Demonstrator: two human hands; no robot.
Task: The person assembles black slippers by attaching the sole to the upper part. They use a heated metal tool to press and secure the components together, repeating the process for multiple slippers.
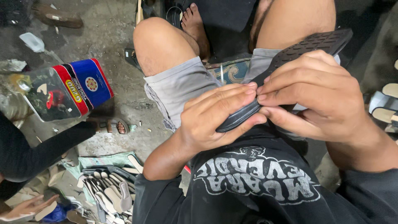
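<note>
A black rubber shoe sole [315, 43] with a ridged tread lies across my lap, its far end over my right knee. My left hand [215, 118] wraps around the near end of the sole, fingers on top and thumb under its edge. My right hand [315, 93] grips the same end from the right, fingertips pinching the rim where they meet my left fingers. I sit with bare knees in grey shorts [182, 87] and a black printed shirt [257, 182].
A blue and red tin box [68, 89] stands on the dirty concrete floor at the left. A pile of pale insoles and soles [110, 188] lies on a cloth at the lower left. Another person's sleeve [33, 153] and hand [25, 206] reach in from the left.
</note>
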